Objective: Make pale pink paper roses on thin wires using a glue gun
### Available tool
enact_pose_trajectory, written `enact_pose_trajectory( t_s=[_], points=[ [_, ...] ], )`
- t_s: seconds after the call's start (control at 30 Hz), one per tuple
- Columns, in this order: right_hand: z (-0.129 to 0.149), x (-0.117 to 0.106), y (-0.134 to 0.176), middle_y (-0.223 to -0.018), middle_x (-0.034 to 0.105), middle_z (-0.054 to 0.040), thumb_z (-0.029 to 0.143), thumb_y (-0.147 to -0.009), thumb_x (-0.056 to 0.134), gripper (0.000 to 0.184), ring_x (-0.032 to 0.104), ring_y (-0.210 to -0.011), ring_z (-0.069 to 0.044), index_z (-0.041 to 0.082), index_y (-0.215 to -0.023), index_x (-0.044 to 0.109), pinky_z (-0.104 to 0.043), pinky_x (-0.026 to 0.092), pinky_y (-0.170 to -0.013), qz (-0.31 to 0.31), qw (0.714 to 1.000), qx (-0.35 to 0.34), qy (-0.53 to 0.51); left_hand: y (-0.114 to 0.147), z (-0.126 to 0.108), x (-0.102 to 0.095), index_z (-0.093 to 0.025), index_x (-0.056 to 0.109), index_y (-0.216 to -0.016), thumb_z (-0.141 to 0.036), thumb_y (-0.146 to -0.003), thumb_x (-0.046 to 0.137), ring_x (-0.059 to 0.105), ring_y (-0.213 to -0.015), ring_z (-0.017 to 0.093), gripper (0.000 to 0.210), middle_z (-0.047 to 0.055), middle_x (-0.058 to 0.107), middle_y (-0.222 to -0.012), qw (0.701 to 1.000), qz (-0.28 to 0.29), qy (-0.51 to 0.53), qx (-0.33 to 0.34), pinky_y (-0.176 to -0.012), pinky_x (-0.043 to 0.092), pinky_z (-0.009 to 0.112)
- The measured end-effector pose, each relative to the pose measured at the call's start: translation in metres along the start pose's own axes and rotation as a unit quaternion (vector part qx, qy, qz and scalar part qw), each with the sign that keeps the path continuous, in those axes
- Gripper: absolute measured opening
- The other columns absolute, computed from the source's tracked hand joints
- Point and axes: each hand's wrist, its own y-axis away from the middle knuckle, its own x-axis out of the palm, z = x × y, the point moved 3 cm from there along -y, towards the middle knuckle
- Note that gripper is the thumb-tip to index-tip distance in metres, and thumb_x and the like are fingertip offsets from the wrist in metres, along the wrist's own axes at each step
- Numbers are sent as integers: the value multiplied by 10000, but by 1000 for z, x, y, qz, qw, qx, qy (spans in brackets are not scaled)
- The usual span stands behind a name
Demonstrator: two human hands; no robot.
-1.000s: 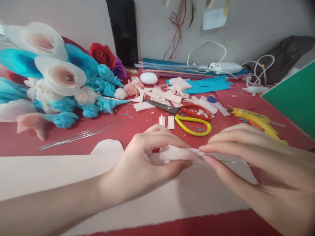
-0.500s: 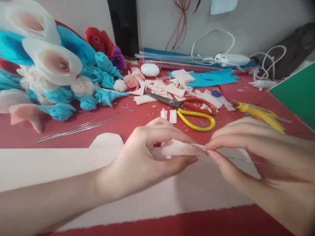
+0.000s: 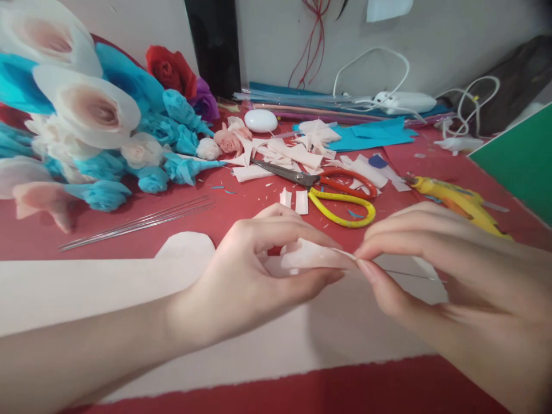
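Note:
A pale pink paper flower piece [image 3: 317, 256] is held between both hands over a large pale paper sheet [image 3: 259, 345]. My left hand [image 3: 259, 270] is closed around its wider end, fingers above and thumb below. With thumb and fingertips, my right hand [image 3: 431, 270] pinches its narrow end. A thin wire stem [image 3: 409, 275] runs out from that pinch to the right, partly behind the right hand. Beyond the hands lie scissors [image 3: 342, 215] with one red and one yellow handle, blades pointing left.
Paper flowers [image 3: 101, 112] in white, blue, red and purple crowd the left. Bare wires [image 3: 133, 223] lie before them. Pink paper scraps [image 3: 302, 152] spread behind the scissors. A yellow glue gun [image 3: 457, 198] is at right, near a green board [image 3: 521, 161]. White cables [image 3: 407, 103] run along the wall.
My right hand and the narrow end of the flower piece have shifted slightly left. The left hand keeps its hold, and the whole view has moved a little.

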Motion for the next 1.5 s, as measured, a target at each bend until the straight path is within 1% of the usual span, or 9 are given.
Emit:
enact_pose_trajectory(
  t_s=[0.17, 0.4, 0.57, 0.87, 1.0, 1.1, 1.17, 1.33, 1.5],
  points=[
    [-1, -1, 0, -741, 586, 21, 158, -789, 559, 59, 549, -737, -85, 165, -735, 583, -216, 442, -674, 1, 1000, 15, -6, 0, 2, 1, -198, 707, -785, -182, -708, 688, 609, -806, 170, 81, -1, 701, -782, 1000, -6, 10, -21, -698, 489, 280],
    [-2, -1, -3, -679, 589, 18, 120, -767, 556, 99, 554, -680, -75, 152, -676, 579, -200, 446, -648, 7, 1000, 16, -15, 2, 0, 0, -200, 707, -787, -150, -709, 681, 608, -809, 158, 97, -17, 705, -789, 1000, -4, 9, -20, -704, 490, 266],
    [0, -2, -3, -717, 602, 29, 135, -800, 506, 120, 560, -688, -68, 171, -709, 575, -196, 445, -676, 1, 1000, 2, 0, 1, 1, 1, -211, 711, -790, -179, -718, 681, 611, -819, 164, 84, -15, 708, -803, 1000, 0, 11, -21, -709, 494, 272],
    [2, -1, 2, -690, 600, 14, 97, -787, 523, 104, 552, -705, -130, 166, -728, 575, -274, 438, -708, -9, 998, -46, 35, -1, -2, 0, -183, 706, -764, -165, -729, 668, 616, -771, 144, 55, -20, 713, -767, 1000, 3, -9, -9, -700, 490, 244],
    [0, -1, 5, -750, 609, 4, 127, -801, 567, 53, 543, -747, -151, 158, -829, 600, -305, 419, -706, 7, 996, -74, 39, -1, -3, -1, -158, 709, -775, -152, -731, 665, 615, -769, 131, 63, -12, 716, -770, 1000, 0, -3, -5, -711, 485, 219],
    [0, -2, 9, -825, 607, -4, 135, -804, 592, 105, 532, -808, -168, 150, -908, 597, -335, 397, -747, 32, 992, -107, 51, -1, -3, -1, -143, 717, -782, -164, -731, 668, 614, -771, 135, 74, 3, 717, -771, 1000, 3, 6, -12, -709, 481, 223],
    [0, -3, 11, -838, 607, -21, 113, -799, 589, 107, 529, -822, -180, 131, -905, 598, -351, 391, -764, 41, 989, -127, 65, -2, -2, 0, -135, 718, -788, -169, -727, 671, 617, -778, 141, 85, 11, 718, -779, 1000, 1, 19, -17, -701, 483, 224],
    [1, -3, 12, -854, 609, -55, 94, -786, 566, 163, 530, -837, -222, 97, -946, 596, -390, 394, -747, 64, 980, -168, 85, -1, -1, 0, -136, 719, -795, -176, -735, 658, 618, -776, 150, 95, 14, 716, -780, 998, 4, 44, -39, -683, 483, 231],
    [3, -2, 9, -812, 639, -74, 144, -793, 561, 183, 553, -796, -246, 65, -947, 620, -395, 406, -671, 49, 969, -211, 115, -1, 3, -1, -142, 723, -818, -221, -748, 653, 619, -790, 171, 126, 27, 702, -800, 995, 5, 70, -75, -669, 484, 248]
  ],
)
